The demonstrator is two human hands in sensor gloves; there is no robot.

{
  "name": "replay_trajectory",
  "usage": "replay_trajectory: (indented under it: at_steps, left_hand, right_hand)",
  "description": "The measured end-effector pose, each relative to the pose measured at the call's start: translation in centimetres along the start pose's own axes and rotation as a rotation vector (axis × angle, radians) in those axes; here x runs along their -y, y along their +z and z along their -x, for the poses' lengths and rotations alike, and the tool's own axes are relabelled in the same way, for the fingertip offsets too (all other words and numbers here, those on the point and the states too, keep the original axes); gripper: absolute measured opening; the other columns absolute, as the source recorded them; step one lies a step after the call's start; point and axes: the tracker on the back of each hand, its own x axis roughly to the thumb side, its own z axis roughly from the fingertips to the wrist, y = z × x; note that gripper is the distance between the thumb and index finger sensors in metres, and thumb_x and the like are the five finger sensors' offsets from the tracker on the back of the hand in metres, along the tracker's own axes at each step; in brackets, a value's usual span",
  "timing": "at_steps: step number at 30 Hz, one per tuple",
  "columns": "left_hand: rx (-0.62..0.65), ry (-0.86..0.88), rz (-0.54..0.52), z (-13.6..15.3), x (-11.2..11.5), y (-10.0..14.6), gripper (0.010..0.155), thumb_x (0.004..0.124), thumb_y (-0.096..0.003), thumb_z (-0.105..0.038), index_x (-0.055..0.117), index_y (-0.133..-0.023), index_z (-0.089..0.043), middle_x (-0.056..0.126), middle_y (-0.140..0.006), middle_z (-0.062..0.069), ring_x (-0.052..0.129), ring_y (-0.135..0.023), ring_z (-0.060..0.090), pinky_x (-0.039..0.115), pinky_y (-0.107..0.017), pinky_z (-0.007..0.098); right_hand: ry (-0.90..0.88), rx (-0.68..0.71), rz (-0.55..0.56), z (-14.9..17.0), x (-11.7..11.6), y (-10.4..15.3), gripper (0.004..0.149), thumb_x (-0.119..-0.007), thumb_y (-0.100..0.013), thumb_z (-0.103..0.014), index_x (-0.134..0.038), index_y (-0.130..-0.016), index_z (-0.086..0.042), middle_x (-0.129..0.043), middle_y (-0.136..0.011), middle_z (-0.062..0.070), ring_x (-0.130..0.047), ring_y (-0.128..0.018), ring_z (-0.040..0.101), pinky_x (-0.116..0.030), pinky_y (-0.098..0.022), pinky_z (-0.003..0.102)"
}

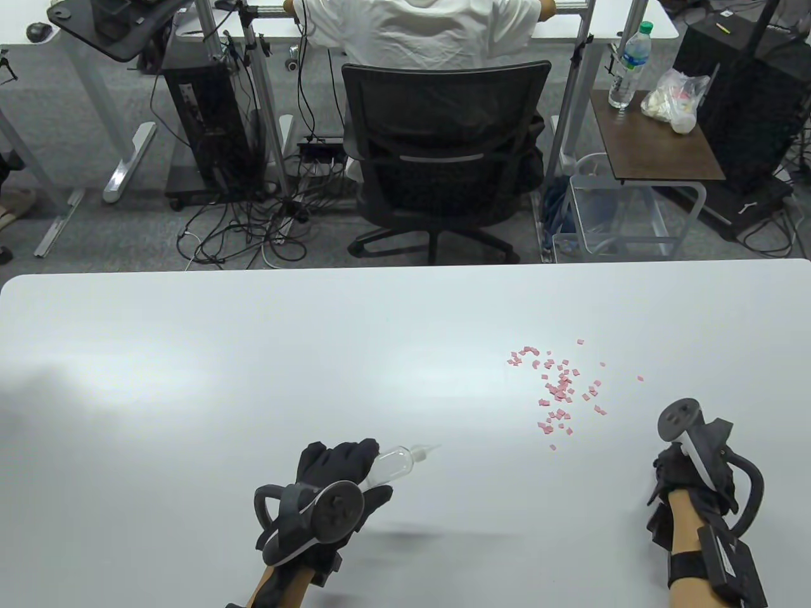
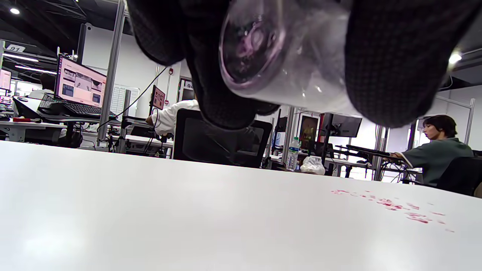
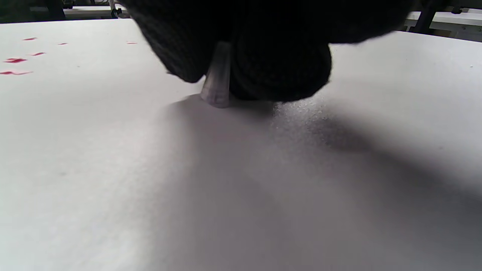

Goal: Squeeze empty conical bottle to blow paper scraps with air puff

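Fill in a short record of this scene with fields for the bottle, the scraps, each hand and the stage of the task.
bottle: clear conical bottle, empty, nozzle aimed right toward the scraps
scraps: pink paper scraps scattered on the white table, well beyond the nozzle tip
left hand: left hand grips the bottle body
right hand: right hand at the table's right, pinching a small pale cap-like piece
stage: bottle aimed; scraps look undisturbed

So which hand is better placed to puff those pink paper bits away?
The left hand. It already grips the clear bottle, whose nozzle points toward the pink scraps. The right hand sits beside the scraps, pinching a small pale cap-like piece, so it has no bottle to squeeze.
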Motion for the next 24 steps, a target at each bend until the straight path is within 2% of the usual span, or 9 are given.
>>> replay_trajectory:
  at_steps: [4, 7, 11, 16, 18, 21, 24]
  left_hand:
    - [-0.003, 0.006, -0.002, 0.1, 0.0, 0.0, 0.074, 0.097, -0.0416, -0.055, 0.077, -0.104, -0.022, 0.089, -0.097, 0.006, 0.101, -0.082, 0.023, 0.06, -0.081, 0.053]
    - [-0.002, 0.012, 0.005, 0.0, 0.1, 0.0, 0.074, 0.097, -0.0415, -0.054, 0.077, -0.104, -0.022, 0.089, -0.097, 0.006, 0.101, -0.082, 0.024, 0.06, -0.081, 0.053]
    - [0.009, 0.014, 0.01, -0.2, 0.2, 0.1, 0.074, 0.097, -0.0414, -0.054, 0.077, -0.104, -0.022, 0.089, -0.097, 0.006, 0.101, -0.082, 0.023, 0.06, -0.08, 0.053]
    - [0.031, 0.068, 0.0, -0.5, 0.2, 0.1, 0.073, 0.097, -0.0414, -0.054, 0.076, -0.105, -0.023, 0.089, -0.098, 0.006, 0.101, -0.083, 0.023, 0.059, -0.081, 0.054]
    - [0.055, 0.099, -0.005, -0.6, 0.2, 0.2, 0.073, 0.097, -0.0414, -0.054, 0.076, -0.104, -0.023, 0.089, -0.098, 0.006, 0.101, -0.083, 0.023, 0.059, -0.08, 0.054]
    - [0.075, 0.125, -0.023, -0.7, 0.1, 0.3, 0.073, 0.097, -0.0413, -0.054, 0.076, -0.105, -0.023, 0.088, -0.098, 0.006, 0.101, -0.083, 0.023, 0.059, -0.081, 0.054]
    - [0.101, 0.152, -0.044, -1.0, 0.0, 0.4, 0.073, 0.097, -0.0411, -0.053, 0.076, -0.104, -0.023, 0.088, -0.098, 0.005, 0.101, -0.083, 0.023, 0.059, -0.081, 0.054]
  right_hand:
    - [0.006, 0.009, -0.003, 0.2, 0.1, 0.2, 0.039, -0.088, -0.054, -0.024, -0.088, -0.089, -0.008, -0.095, -0.08, 0.018, -0.102, -0.041, 0.024, -0.088, -0.028, 0.037]
    - [-0.058, 0.074, 0.074, -0.3, 1.1, 1.1, 0.039, -0.088, -0.053, -0.023, -0.088, -0.089, -0.009, -0.096, -0.078, 0.019, -0.105, -0.046, 0.023, -0.092, -0.029, 0.034]
    - [-0.133, 0.188, 0.114, -1.8, 2.7, 2.6, 0.038, -0.089, -0.052, -0.022, -0.089, -0.089, -0.01, -0.096, -0.079, 0.019, -0.107, -0.054, 0.024, -0.097, -0.035, 0.035]
    - [-0.436, 0.419, 0.092, -4.5, 5.4, 5.9, 0.038, -0.09, -0.051, -0.019, -0.089, -0.089, -0.012, -0.096, -0.08, 0.017, -0.109, -0.056, 0.026, -0.1, -0.037, 0.036]
    - [-0.651, 0.577, 0.047, -6.1, 6.5, 8.2, 0.038, -0.09, -0.051, -0.019, -0.089, -0.089, -0.012, -0.096, -0.081, 0.017, -0.108, -0.058, 0.026, -0.1, -0.038, 0.037]
    - [-0.868, 0.784, -0.007, -8.2, 7.1, 11.9, 0.039, -0.09, -0.051, -0.018, -0.089, -0.089, -0.013, -0.095, -0.082, 0.016, -0.108, -0.06, 0.026, -0.1, -0.04, 0.037]
    - [-0.946, 0.926, -0.032, -9.8, 6.8, 14.8, 0.039, -0.09, -0.051, -0.018, -0.088, -0.09, -0.014, -0.094, -0.084, 0.015, -0.107, -0.063, 0.026, -0.1, -0.043, 0.038]
